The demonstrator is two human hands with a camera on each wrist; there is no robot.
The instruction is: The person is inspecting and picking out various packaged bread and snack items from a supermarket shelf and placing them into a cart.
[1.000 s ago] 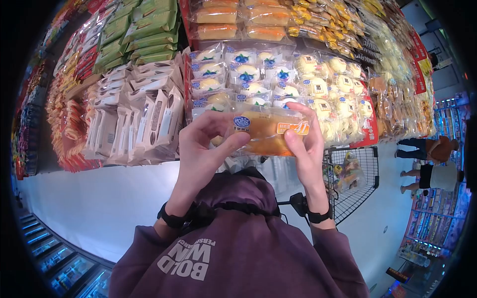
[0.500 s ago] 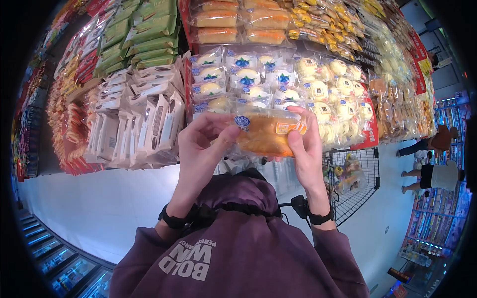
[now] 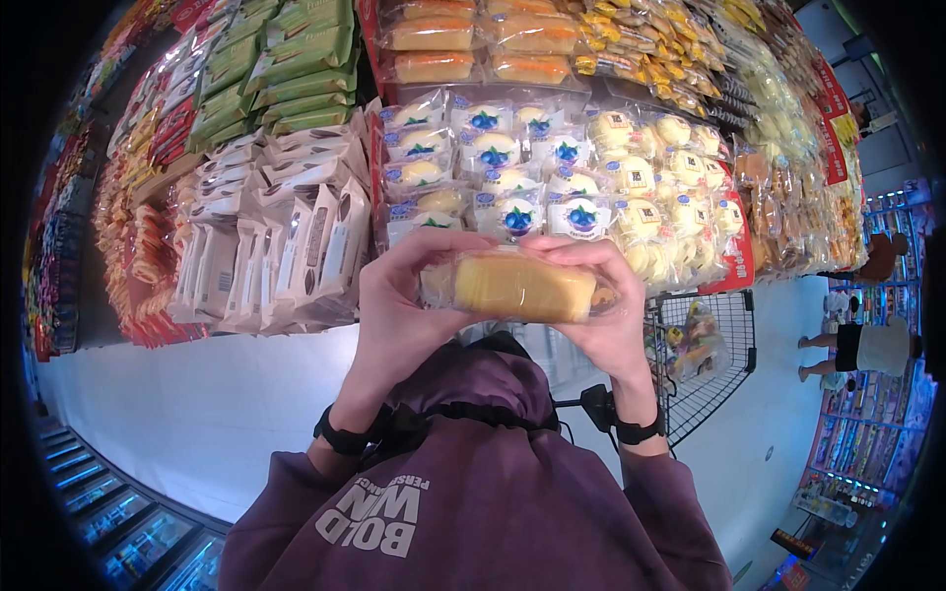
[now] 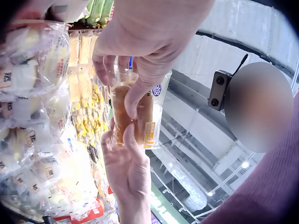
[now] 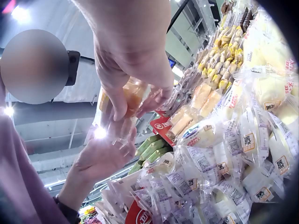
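Observation:
A clear-wrapped bread loaf is held between both hands in front of the chest. In the head view its pale yellow long side faces up. My left hand grips one end, fingers over the far edge and thumb underneath. At the other end my right hand holds it the same way. From the left wrist, the loaf's brown face shows with both thumbs pressed on it, a blue logo and an orange label on its wrapper. The right wrist view has the wrapper partly covered by fingers.
Just beyond the hands are blueberry-print cake packs and round bun packs. Beige packets stand at left, green packets behind them. A wire shopping cart with goods is at right. Two people stand farther right.
Both hands have tipped the loaf over, so its brown labelled face has turned from the head view and the yellow side shows. The thumbs have gone beneath it.

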